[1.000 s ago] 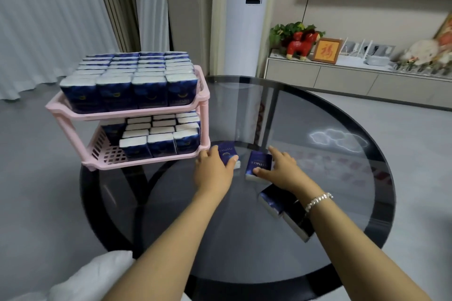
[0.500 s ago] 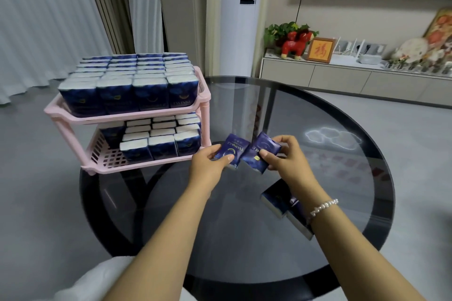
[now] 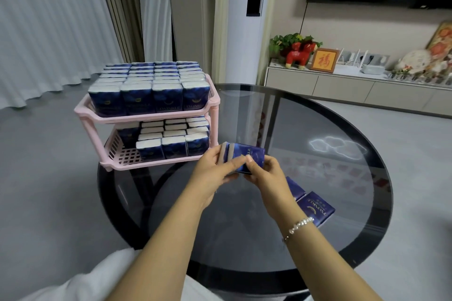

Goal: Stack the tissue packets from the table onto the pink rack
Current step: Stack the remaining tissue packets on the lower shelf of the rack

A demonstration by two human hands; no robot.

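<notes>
Packets (image 3: 241, 159): two, pressed flat together in both grips, left (image 3: 215, 171) and right (image 3: 265, 175). Light, soft, slick film; pinch broad faces. Rack (image 3: 156, 117) at 10 o'clock.

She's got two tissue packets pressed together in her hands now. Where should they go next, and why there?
Probably into the bare front-left part of the pink rack's lower shelf: the top shelf looks full. Both the left hand and right hand hold the paired packets just right of it.
</notes>
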